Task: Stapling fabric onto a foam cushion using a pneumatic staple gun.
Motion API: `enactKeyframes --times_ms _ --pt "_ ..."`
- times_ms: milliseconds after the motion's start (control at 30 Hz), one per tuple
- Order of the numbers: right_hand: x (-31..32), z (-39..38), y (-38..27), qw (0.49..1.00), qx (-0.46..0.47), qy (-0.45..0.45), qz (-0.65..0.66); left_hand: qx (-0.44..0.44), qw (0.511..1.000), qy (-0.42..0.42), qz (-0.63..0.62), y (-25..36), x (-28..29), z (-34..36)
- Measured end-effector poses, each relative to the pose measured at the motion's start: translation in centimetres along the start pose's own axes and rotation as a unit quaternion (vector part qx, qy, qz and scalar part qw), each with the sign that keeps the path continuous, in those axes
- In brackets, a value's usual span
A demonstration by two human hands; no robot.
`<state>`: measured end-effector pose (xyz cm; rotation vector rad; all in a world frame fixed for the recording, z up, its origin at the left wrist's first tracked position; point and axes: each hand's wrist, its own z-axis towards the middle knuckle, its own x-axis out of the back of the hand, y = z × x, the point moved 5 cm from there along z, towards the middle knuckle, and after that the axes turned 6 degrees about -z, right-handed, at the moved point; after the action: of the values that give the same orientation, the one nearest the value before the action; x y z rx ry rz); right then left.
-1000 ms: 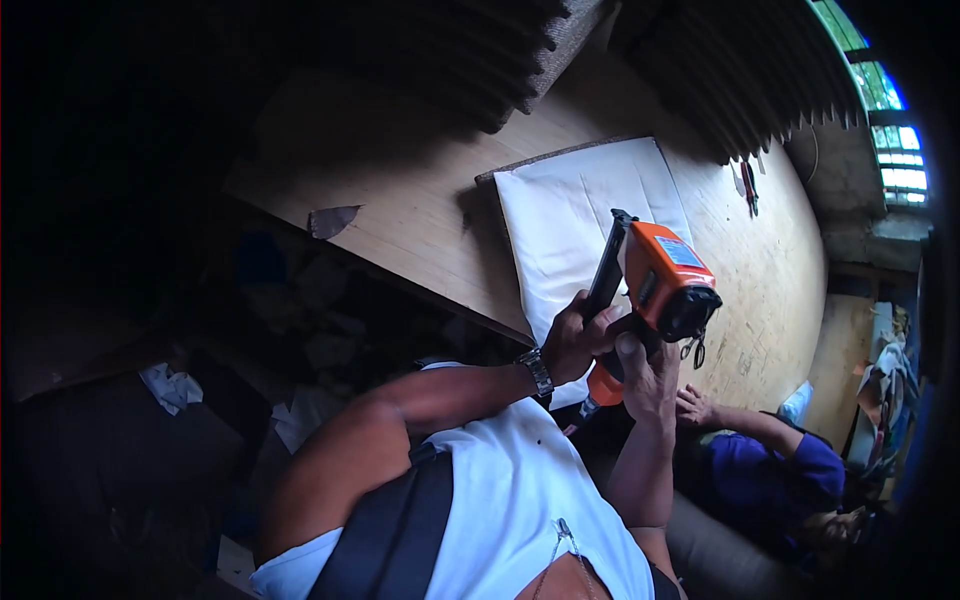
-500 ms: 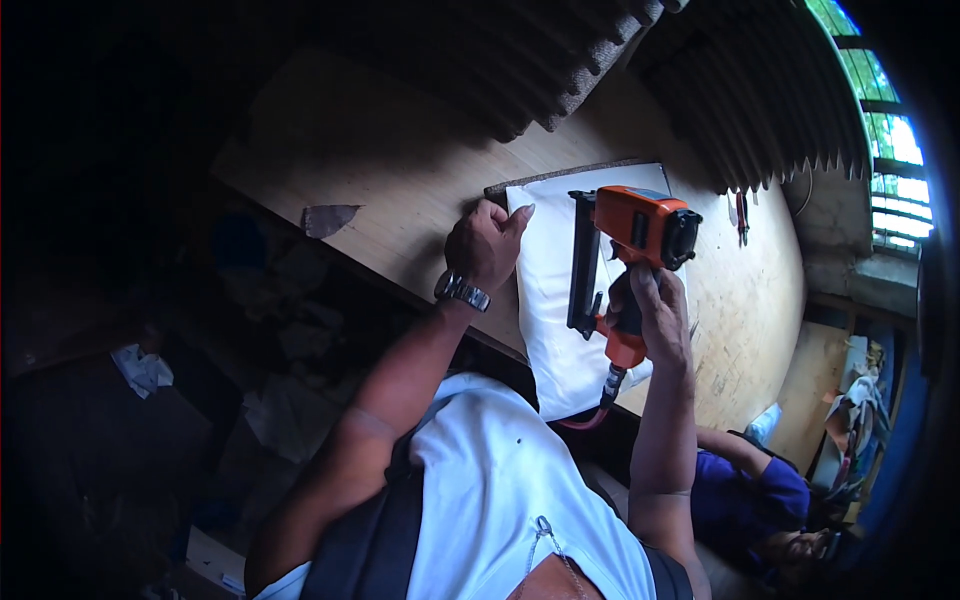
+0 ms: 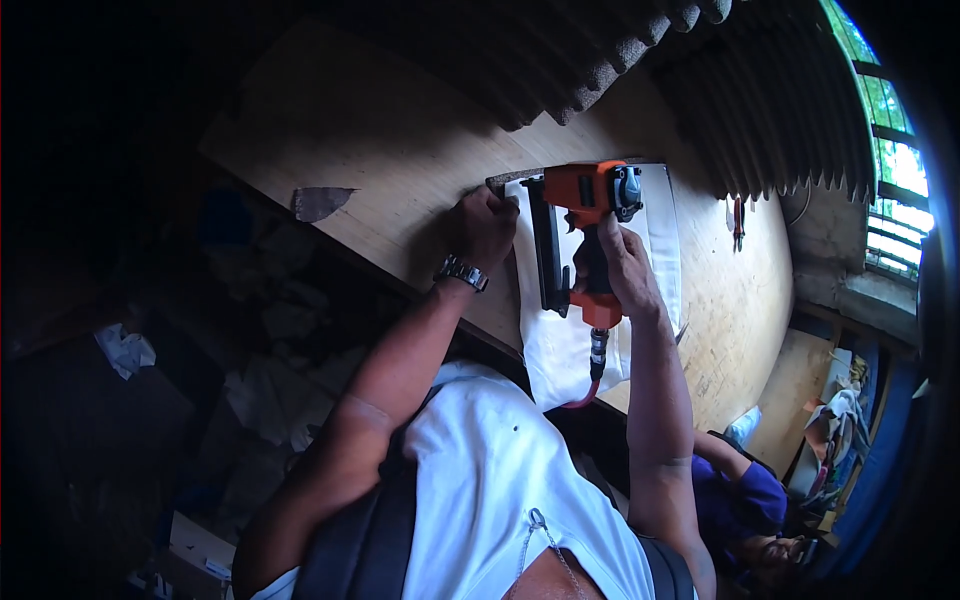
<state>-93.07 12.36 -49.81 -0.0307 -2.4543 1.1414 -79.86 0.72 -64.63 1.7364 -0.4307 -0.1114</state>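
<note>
A white fabric piece [image 3: 560, 350] lies over a board with a brown edge [image 3: 560, 170] on the wooden table. Around the handle of an orange and black pneumatic staple gun [image 3: 583, 190], my right hand [image 3: 628, 262] is closed. The staple gun's long black magazine hangs over the fabric, its nose close to my left fingers. My left hand [image 3: 485, 228], a metal watch on its wrist, is closed at the far left corner of the fabric and appears to pinch its edge; shadow partly hides the fingertips. A red air hose [image 3: 585, 400] runs from the handle's base.
Dark corrugated material [image 3: 600, 70] overhangs the far side of the wooden table [image 3: 380, 150]. A grey scrap [image 3: 322, 203] lies near its left edge, pliers [image 3: 739, 222] at the far right. A person in purple [image 3: 740, 500] is at the lower right.
My right hand has brought the staple gun left and slightly farther away, toward my left hand. My left thumb, raised before, has folded down against the fabric's corner.
</note>
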Motion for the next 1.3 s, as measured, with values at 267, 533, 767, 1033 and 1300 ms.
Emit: enactKeyframes --times_ms 267,533,767,1033,1300 --pt "-0.9 1.6 0.1 0.998 -0.018 -0.005 -0.062 0.038 0.998 -0.023 -0.034 -1.7 0.1 0.4" --pt "-0.7 1.3 0.0 0.997 0.018 -0.033 -0.071 0.01 0.998 -0.059 -0.022 -0.4 1.2 0.4" --pt "-1.3 1.0 -0.1 0.995 0.009 -0.02 -0.096 0.003 0.997 -0.067 0.026 0.8 2.0 0.3" --pt "-1.8 0.8 -0.2 0.994 -0.011 0.0 -0.112 -0.081 0.993 -0.077 -0.034 0.8 4.1 -0.6" --pt "-2.2 -12.8 3.0 0.982 -0.051 -0.093 -0.159 -0.29 0.937 -0.15 0.125 6.8 -0.3 6.0"
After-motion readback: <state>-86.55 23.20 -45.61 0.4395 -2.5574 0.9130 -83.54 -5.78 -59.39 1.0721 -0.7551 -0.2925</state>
